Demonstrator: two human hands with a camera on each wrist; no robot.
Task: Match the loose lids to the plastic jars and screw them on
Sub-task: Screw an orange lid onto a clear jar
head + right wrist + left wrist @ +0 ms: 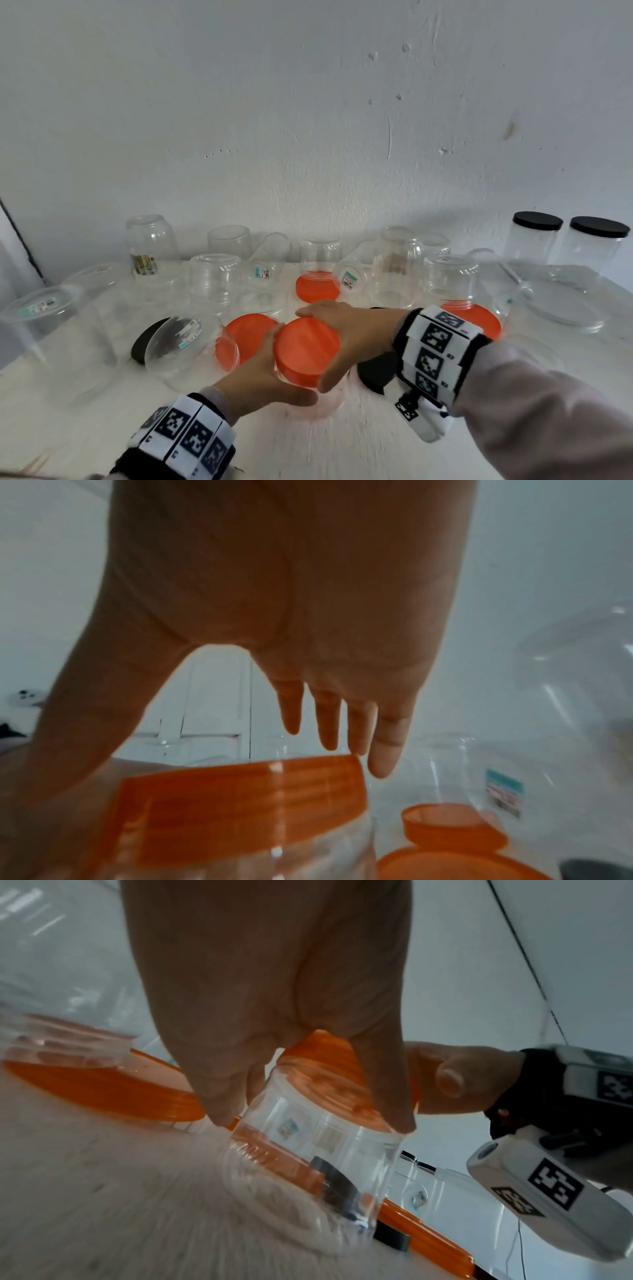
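A clear plastic jar (pixel 317 406) (pixel 325 1164) (pixel 240 864) stands near the front middle of the white table (pixel 342 448) with an orange lid (pixel 306 346) (pixel 329 1069) (pixel 240 799) on its mouth. My left hand (pixel 260 373) (pixel 274 988) grips the jar just under the lid, fingers and thumb curled round it. My right hand (pixel 356 339) (pixel 291 588) arches over the lid. Its fingers (pixel 383 750) are straight and reach past the far rim, and its thumb lies along the near side. Whether the lid is tight cannot be told.
A loose orange lid (pixel 250 330) lies just left of the jar. A jar on its side (pixel 185 346) and a black lid (pixel 376 371) flank my hands. Several upturned clear jars, two on orange lids (pixel 318 287), stand behind. Two black-lidded jars (pixel 537 236) stand back right.
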